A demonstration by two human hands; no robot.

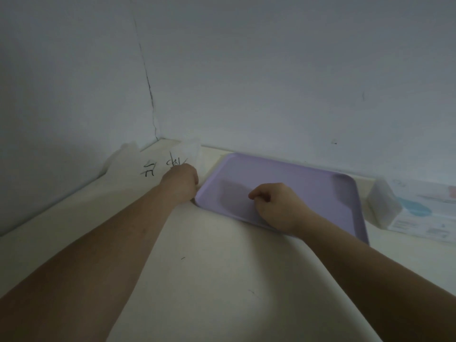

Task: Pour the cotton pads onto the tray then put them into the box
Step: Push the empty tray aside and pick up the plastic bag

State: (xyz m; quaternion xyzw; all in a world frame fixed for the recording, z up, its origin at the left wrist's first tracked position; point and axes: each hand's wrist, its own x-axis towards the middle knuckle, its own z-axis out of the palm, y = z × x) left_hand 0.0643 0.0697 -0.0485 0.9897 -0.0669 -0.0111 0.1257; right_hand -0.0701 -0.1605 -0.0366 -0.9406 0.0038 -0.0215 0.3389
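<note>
Head view, left grip (181,182) curled, hold unclear, right grip (276,206) fisted empty over tray (308,183), printed pack (424,211) beside.

We look down on a cream table (222,280) pushed into a corner of two walls. A lilac tray (296,178) lies flat on it near the back edge, turned a little askew. Just beyond the tray's far left corner stands a clear container (190,150), too blurred for us to read its contents. Left of the tray, black pen marks (150,169) are scrawled on the tabletop, and further left a pale crumpled shape (123,154) lies against the wall. Right of the tray, close beside it, lies a white pack (385,206) with faint printing.
</note>
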